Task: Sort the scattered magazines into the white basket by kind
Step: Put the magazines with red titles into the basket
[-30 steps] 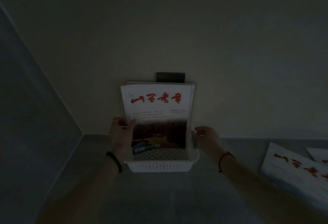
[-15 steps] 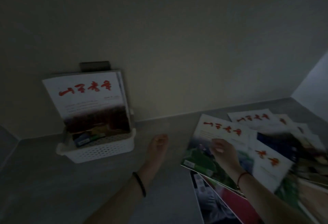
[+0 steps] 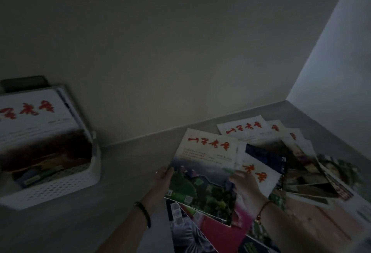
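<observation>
White basket [image 3: 60, 184] at far left against the wall, magazines upright inside. Left hand [image 3: 160, 184] and right hand [image 3: 246, 185] grip one magazine [image 3: 206, 164] by its side edges, above the scattered pile [image 3: 301, 172] at right.

Perforated white plastic basket [image 3: 66, 186] — glossy paper magazines [image 3: 206, 164] — on a smooth matt floor [image 3: 124, 168].

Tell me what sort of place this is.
Probably a dim, bare room corner, worked at floor level. Plain walls meet a grey floor; a white basket stands against the wall, and magazines lie scattered on the floor. No furniture shows.
</observation>
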`<control>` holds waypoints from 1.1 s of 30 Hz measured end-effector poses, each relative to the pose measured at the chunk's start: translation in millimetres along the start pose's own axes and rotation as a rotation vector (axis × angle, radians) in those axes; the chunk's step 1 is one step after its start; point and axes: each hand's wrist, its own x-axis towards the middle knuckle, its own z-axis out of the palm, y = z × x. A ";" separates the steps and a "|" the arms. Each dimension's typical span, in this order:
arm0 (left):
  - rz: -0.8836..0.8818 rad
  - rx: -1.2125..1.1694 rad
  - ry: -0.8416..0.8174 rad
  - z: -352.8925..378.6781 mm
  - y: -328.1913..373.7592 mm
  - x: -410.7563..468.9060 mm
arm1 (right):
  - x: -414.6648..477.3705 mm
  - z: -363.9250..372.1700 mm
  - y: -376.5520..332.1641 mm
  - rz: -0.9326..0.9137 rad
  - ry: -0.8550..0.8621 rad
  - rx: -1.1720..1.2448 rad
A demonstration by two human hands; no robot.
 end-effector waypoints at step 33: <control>0.266 -0.156 0.124 -212.6 63.2 -39.3 | -69.9 136.2 -134.7 -0.779 -0.094 -0.069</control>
